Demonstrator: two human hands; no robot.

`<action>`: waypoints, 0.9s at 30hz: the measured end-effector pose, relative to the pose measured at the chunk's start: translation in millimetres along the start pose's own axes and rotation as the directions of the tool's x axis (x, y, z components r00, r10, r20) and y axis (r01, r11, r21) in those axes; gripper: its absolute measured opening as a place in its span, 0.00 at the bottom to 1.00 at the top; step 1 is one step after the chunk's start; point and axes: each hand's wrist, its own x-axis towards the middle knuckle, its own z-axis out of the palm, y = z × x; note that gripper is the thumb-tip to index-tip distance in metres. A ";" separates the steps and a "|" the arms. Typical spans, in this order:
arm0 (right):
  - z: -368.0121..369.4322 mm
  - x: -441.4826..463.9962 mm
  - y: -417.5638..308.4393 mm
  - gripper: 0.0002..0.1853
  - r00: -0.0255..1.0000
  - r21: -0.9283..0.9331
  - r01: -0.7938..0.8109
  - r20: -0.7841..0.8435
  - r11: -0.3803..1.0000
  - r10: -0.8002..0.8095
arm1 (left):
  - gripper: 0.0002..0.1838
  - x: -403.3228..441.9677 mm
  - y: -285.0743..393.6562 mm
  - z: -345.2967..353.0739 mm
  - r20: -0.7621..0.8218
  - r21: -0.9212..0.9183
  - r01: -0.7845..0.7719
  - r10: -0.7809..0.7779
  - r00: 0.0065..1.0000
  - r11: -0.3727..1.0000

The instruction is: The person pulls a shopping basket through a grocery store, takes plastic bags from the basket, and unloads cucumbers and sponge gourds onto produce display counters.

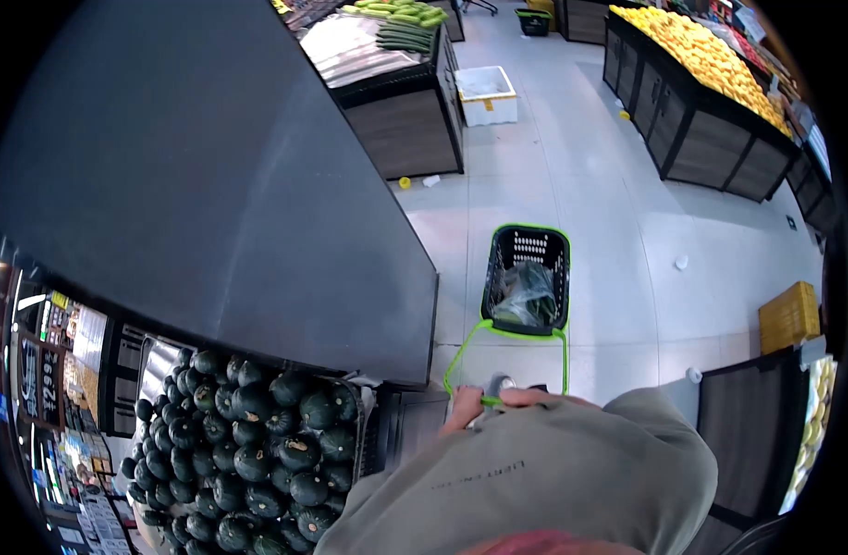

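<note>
One bright-green tubular handle (565, 365) sat in the curled fingers of the left hand (463, 407), those of the right hand (524, 398) too hidden to tell, and an even grip seemed best for steadying the black, green-rimmed plastic basket (509, 244) ahead of the fingers.

Basket (531, 247): bag (526, 296) blocks near part, room beyond by far wall | near side: handle (565, 365) bars, gap between them passable | left: narrow floor (456, 268) strip, then pillar (258, 185) | ahead: open lane, foam box (491, 113) slightly left | right: wide floor, scrap (681, 263); crate (789, 317) well apart
</note>
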 end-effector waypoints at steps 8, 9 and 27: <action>-84.8 54.3 56.3 0.16 0.627 -0.198 -0.771 -0.073 0.605 0.776 | 0.10 121.7 -0.7 -60.7 0.146 0.019 -0.111 0.107 0.983 0.994; -99.6 58.3 42.0 0.18 0.573 -0.186 -0.814 -0.097 0.551 0.814 | 0.10 137.1 1.3 -67.1 0.222 -0.006 -0.107 0.106 0.969 0.994; -343.9 73.7 47.3 0.17 0.386 -0.264 -0.909 -0.244 0.322 0.890 | 0.18 416.4 39.3 -137.8 0.623 -0.047 -0.307 0.268 0.735 0.951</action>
